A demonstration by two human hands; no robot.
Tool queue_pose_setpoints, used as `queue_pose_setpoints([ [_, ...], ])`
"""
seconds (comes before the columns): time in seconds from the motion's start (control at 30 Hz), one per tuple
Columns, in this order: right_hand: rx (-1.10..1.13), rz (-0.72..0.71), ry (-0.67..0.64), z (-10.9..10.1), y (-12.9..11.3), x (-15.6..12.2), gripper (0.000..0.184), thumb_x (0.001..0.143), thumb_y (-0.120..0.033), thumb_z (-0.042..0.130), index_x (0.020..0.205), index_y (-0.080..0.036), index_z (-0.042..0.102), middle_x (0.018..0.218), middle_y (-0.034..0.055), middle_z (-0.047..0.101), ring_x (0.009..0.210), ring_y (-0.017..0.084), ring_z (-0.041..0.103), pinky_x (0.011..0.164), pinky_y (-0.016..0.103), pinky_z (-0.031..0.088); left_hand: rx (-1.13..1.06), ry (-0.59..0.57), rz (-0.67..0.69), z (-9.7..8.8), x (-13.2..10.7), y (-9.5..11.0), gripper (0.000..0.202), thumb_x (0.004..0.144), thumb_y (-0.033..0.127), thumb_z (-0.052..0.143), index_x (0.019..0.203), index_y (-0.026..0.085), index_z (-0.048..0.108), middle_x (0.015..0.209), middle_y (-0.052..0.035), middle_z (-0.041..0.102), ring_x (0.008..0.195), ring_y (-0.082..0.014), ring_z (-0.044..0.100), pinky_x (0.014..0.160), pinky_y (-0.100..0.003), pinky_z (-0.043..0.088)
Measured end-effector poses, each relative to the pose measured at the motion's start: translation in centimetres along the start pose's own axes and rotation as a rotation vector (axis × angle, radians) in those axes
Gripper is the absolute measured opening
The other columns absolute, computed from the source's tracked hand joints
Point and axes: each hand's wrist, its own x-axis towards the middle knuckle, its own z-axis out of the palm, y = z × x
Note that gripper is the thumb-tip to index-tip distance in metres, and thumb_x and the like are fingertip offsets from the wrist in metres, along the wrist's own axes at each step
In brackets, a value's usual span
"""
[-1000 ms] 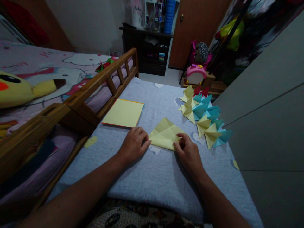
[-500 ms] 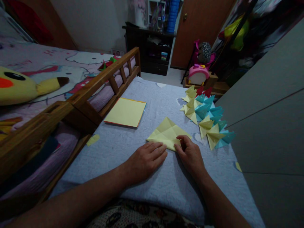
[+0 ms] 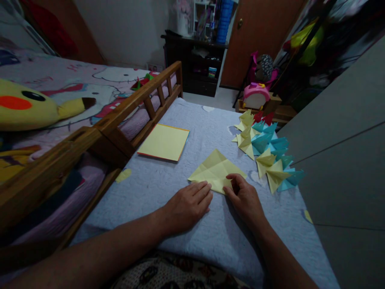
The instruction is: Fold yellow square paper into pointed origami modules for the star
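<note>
A folded yellow paper sheet point(image 3: 215, 170) lies on the light blue quilt point(image 3: 168, 188) in front of me. My left hand point(image 3: 188, 204) rests flat on the quilt, fingers stretched out, fingertips touching the paper's near left edge. Pinching the sheet's near right corner is my right hand point(image 3: 245, 198), its fingers curled. A stack of square yellow paper point(image 3: 164, 141) sits farther back to the left.
Several folded yellow, blue and red paper pieces point(image 3: 266, 150) lie in a row at the right, beside a grey cabinet wall point(image 3: 345, 152). A wooden bed rail point(image 3: 120, 120) runs along the left, with a yellow plush toy point(image 3: 27, 106) behind it.
My left hand has slid from the paper's left corner to its near edge and flattened out. The right hand keeps its pinch. The view has shifted slightly.
</note>
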Motion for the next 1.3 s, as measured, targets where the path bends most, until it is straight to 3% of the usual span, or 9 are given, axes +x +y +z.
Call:
queue_pose_setpoints([
  [0.33, -0.002, 0.008, 0.001, -0.1, 0.0, 0.1, 0.028, 0.079, -0.034, 0.056, 0.101, -0.019, 0.063, 0.059, -0.0059, 0.049, 0.053, 0.015, 0.048, 0.055, 0.027, 0.035, 0.014, 0.0, -0.026, 0.0, -1.0, 0.2, 0.031, 0.098, 0.02, 0.051, 0.125, 0.006, 0.059, 0.133, -0.0221, 0.063, 0.128, -0.0328, 0.058, 0.106, -0.046, 0.053],
  [0.53, -0.009, 0.001, 0.006, -0.1, 0.1, 0.1, 0.028, 0.078, -0.034, 0.057, 0.1, -0.019, 0.064, 0.059, -0.0053, 0.051, 0.051, 0.015, 0.047, 0.054, 0.027, 0.033, -0.049, -0.006, -0.226, -0.6, -2.3, -0.6, 0.037, 0.096, 0.023, 0.054, 0.131, 0.013, 0.055, 0.14, -0.0185, 0.058, 0.132, -0.0335, 0.052, 0.107, -0.051, 0.05],
  [0.67, -0.022, -0.007, 0.009, -0.1, 0.3, 0.1, 0.028, 0.078, -0.034, 0.057, 0.101, -0.02, 0.064, 0.059, -0.0053, 0.052, 0.052, 0.015, 0.047, 0.054, 0.027, 0.033, -0.164, 0.069, -0.419, -1.3, -1.3, -1.6, 0.037, 0.096, 0.018, 0.051, 0.133, 0.017, 0.052, 0.133, -0.0137, 0.061, 0.122, -0.0291, 0.055, 0.105, -0.051, 0.049],
  [0.77, -0.023, -0.01, 0.0, -0.1, 0.4, 0.2, 0.029, 0.079, -0.035, 0.057, 0.103, -0.019, 0.064, 0.059, -0.0054, 0.052, 0.052, 0.015, 0.047, 0.054, 0.027, 0.034, -0.237, 0.068, -0.504, -1.7, 0.1, -2.4, 0.028, 0.095, 0.016, 0.053, 0.123, 0.019, 0.058, 0.119, -0.0097, 0.065, 0.11, -0.0269, 0.057, 0.099, -0.049, 0.05],
  [0.9, -0.006, -0.001, -0.001, -0.2, 0.4, 0.2, 0.035, 0.079, -0.036, 0.058, 0.108, -0.017, 0.064, 0.061, -0.0051, 0.052, 0.053, 0.015, 0.049, 0.055, 0.027, 0.037, -0.299, -0.025, -0.57, -1.7, 1.1, -3.3, 0.008, 0.092, 0.016, 0.057, 0.094, 0.019, 0.064, 0.1, -0.0055, 0.061, 0.093, -0.0218, 0.06, 0.084, -0.038, 0.052],
  [1.1, -0.014, -0.085, 0.062, -0.5, 0.1, -0.5, 0.03, 0.084, -0.035, 0.058, 0.107, -0.017, 0.066, 0.06, -0.0043, 0.052, 0.053, 0.015, 0.049, 0.056, 0.028, 0.038, -0.204, -0.042, -0.469, -1.5, 1.3, -4.1, 0.017, 0.093, 0.01, 0.051, 0.084, 0.018, 0.064, 0.091, -0.0038, 0.06, 0.079, -0.0171, 0.058, 0.069, -0.029, 0.049],
  [1.2, -0.071, -0.247, 0.161, -0.6, -0.1, -0.8, 0.016, 0.085, -0.033, 0.059, 0.091, -0.019, 0.065, 0.073, 0.0028, 0.063, 0.066, 0.019, 0.056, 0.065, 0.031, 0.044, -0.051, -0.03, -0.328, -1.6, 1.4, -4.4, 0.022, 0.093, 0.007, 0.048, 0.084, 0.018, 0.066, 0.093, -0.0063, 0.063, 0.083, -0.0194, 0.058, 0.07, -0.031, 0.048],
  [1.3, -0.09, -0.392, 0.154, -0.4, -0.2, -0.9, 0.01, 0.088, -0.029, 0.059, 0.083, -0.021, 0.064, 0.087, 0.0072, 0.067, 0.085, 0.023, 0.06, 0.079, 0.037, 0.046, 0.009, -0.029, -0.251, -1.5, 1.3, -4.5, 0.023, 0.092, 0.006, 0.049, 0.084, 0.017, 0.067, 0.095, -0.0078, 0.064, 0.084, -0.0205, 0.057, 0.073, -0.033, 0.048],
])
